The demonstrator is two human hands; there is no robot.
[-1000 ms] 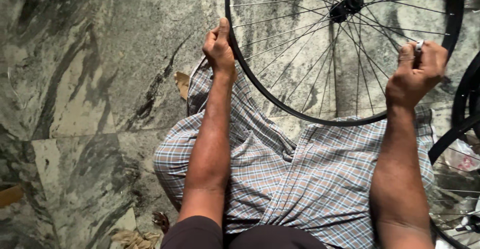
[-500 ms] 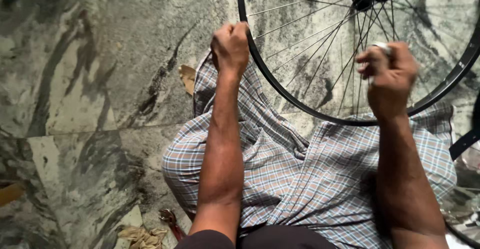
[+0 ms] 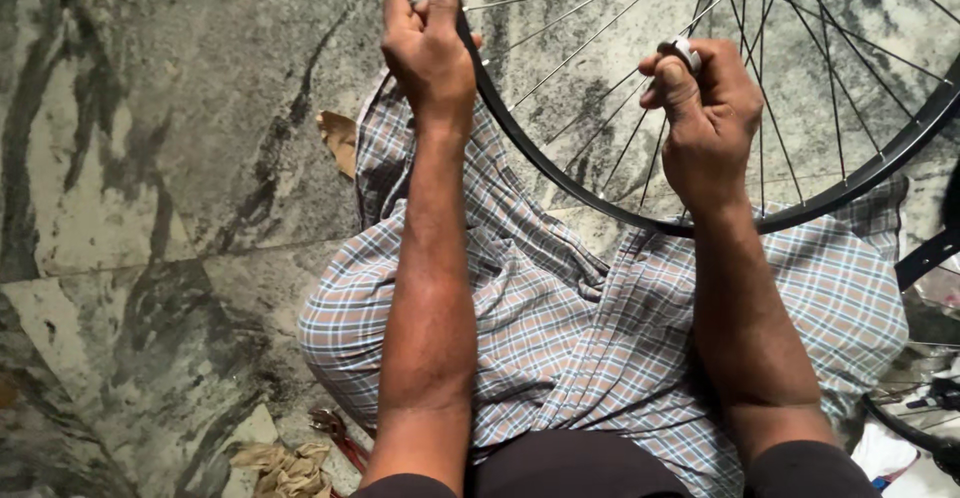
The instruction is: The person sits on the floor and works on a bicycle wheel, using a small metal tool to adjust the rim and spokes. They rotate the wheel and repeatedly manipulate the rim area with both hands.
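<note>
One wheel (image 3: 760, 108) with a black rim and thin metal spokes stands over the lap on one checked cloth (image 3: 560, 328), above a grey marble floor (image 3: 150, 158); two hands work it. The left hand (image 3: 430, 48) curls round the rim at its left edge, fingers over the outside. The right hand (image 3: 705, 108), inside the rim among the spokes, is closed on one small silvery tool (image 3: 686, 51) pinched at the fingertips, well apart from the left.
</note>
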